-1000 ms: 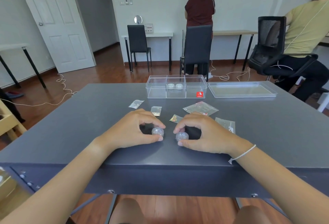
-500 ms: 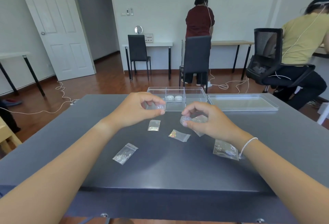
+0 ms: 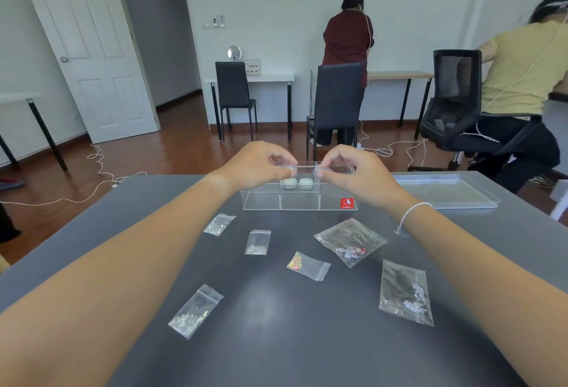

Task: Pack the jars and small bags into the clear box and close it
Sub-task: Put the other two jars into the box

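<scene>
A clear compartmented box (image 3: 299,201) with a red sticker stands at the far middle of the grey table. Two small jars (image 3: 297,183) lie side by side in its middle back compartment. My left hand (image 3: 256,165) pinches a small clear jar (image 3: 289,168) above the box. Just to its right, my right hand (image 3: 353,168) pinches another small jar (image 3: 318,170) over the box too. Several small clear bags lie loose on the table nearer me, among them a large one (image 3: 350,240), one with coloured bits (image 3: 307,265) and one at the front left (image 3: 195,310).
The box's clear lid (image 3: 442,191) lies flat to the right of the box. Beyond the table stand chairs (image 3: 336,103), desks and loose cables on the wooden floor. One person stands at the far wall, another sits at the right.
Both hands lifted their jars off the table's near edge and carried them forward; they are now above the box. The camera view tilted up.
</scene>
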A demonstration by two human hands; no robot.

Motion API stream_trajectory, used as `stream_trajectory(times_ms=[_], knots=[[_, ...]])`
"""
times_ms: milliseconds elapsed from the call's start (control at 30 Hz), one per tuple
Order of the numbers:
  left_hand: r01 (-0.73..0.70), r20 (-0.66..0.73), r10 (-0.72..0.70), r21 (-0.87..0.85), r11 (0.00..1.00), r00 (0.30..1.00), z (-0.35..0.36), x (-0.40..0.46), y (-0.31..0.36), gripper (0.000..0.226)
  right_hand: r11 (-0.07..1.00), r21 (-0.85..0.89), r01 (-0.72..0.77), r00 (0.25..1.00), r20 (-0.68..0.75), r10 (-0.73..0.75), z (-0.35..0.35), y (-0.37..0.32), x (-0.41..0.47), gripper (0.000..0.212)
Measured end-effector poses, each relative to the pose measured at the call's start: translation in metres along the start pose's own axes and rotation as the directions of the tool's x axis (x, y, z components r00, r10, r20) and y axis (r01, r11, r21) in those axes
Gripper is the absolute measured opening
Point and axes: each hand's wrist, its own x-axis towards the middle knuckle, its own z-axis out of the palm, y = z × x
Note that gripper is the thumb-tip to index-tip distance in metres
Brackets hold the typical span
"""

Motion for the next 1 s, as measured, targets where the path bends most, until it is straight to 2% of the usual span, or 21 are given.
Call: stream_trajectory(times_ms=[267,433,667,833,1000], knots=[[0.027,0.17,-0.047,0.117,0.993,0.984,0.012,0.025,-0.013,0.005,0.998,0.042,-0.044,0.999,-0.029,0.045,0.008,0.021,0.016,0.014],[0.067,0.256,-0.099,0.134,0.989,0.962,0.013,0.032,-0.015,0.011,0.998,0.029,-0.053,0.998,-0.026,0.054,0.012,0.026,0.021,0.016],[0.086,0.312,-0.135,0.168,0.982,0.94,0.011,0.035,-0.014,0.01,0.998,0.019,-0.065,0.998,-0.013,0.065,0.014,0.03,0.024,0.013],[0.067,0.272,-0.097,0.12,0.991,0.957,0.009,0.031,-0.015,0.009,0.997,0.015,-0.076,0.997,0.003,0.076,0.015,0.03,0.025,0.014],[0.065,0.076,-0.065,0.003,0.998,0.995,-0.009,0.013,-0.021,0.011,0.996,-0.008,-0.087,0.994,0.059,0.087,0.014,0.026,0.029,0.009]])
